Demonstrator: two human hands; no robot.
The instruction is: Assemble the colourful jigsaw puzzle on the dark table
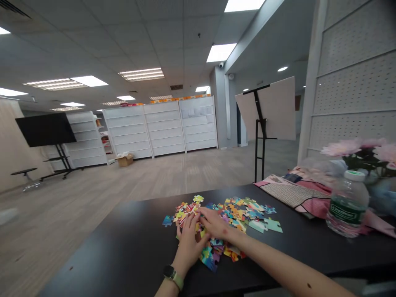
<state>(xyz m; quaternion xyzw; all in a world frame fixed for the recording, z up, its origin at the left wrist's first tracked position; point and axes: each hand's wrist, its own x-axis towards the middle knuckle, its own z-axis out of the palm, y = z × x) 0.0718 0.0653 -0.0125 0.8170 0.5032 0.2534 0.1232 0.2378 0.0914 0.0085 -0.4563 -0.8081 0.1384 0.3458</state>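
Colourful jigsaw pieces (236, 212) lie in a loose heap on the black table (123, 247). My left hand (189, 241), with a watch (173, 276) on the wrist, rests over the left part of the heap, its fingers spread on red and yellow pieces. My right hand (213, 222) reaches in from the right, its fingertips beside my left fingers over the same pieces. Its fingers are bent close together, and what lies under them is hidden. A blue piece (168, 221) sits at the left edge of the heap, and pale green pieces (272, 225) at the right.
A water bottle (348, 204) with a green label stands at the table's right, by pink flowers (343, 147) and a pink patterned cloth (293, 192). Beyond the table are a board on a black stand (260, 144), white shelves (163, 128) and a screen (46, 130).
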